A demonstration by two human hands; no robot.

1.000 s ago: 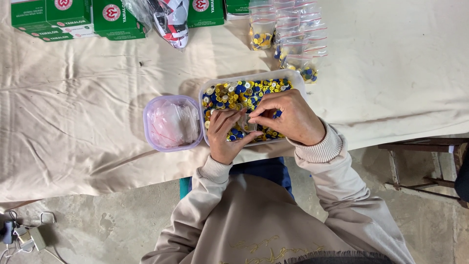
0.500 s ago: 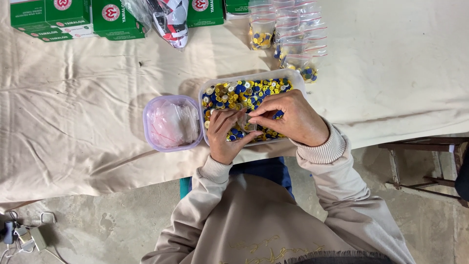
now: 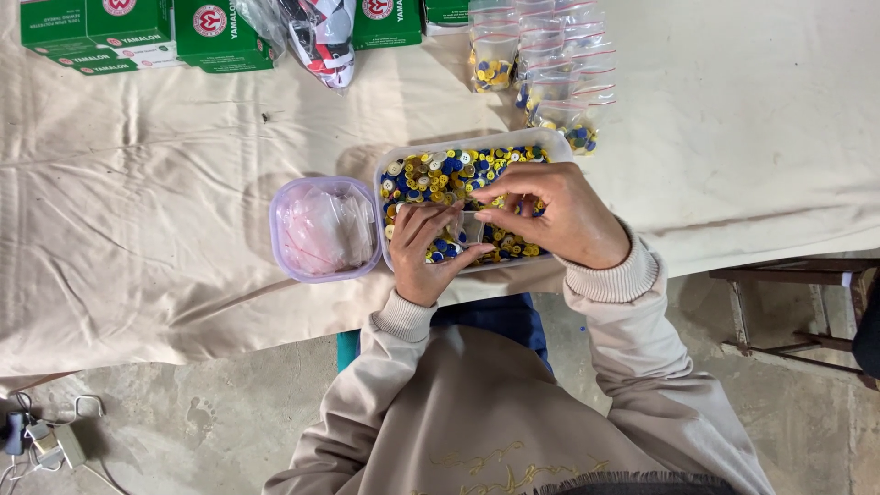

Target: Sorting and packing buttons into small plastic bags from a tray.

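Note:
A clear rectangular tub (image 3: 394,158) on the cloth-covered table holds several yellow, blue and white buttons (image 3: 440,174). Both my hands are over it. My left hand (image 3: 429,249) holds a small clear plastic bag (image 3: 466,226) open between thumb and fingers. My right hand (image 3: 550,213) pinches the bag's other edge with its fingertips, which hide whether it also holds a button.
A round clear container (image 3: 323,229) with empty plastic bags sits left of the tub. Filled button bags (image 3: 541,64) lie behind it. Green boxes (image 3: 137,37) and a bagged bundle (image 3: 316,37) line the far edge. A chair frame (image 3: 788,312) stands at right.
My hands have shifted only slightly over the tub; the right fingers have closed nearer to the bag.

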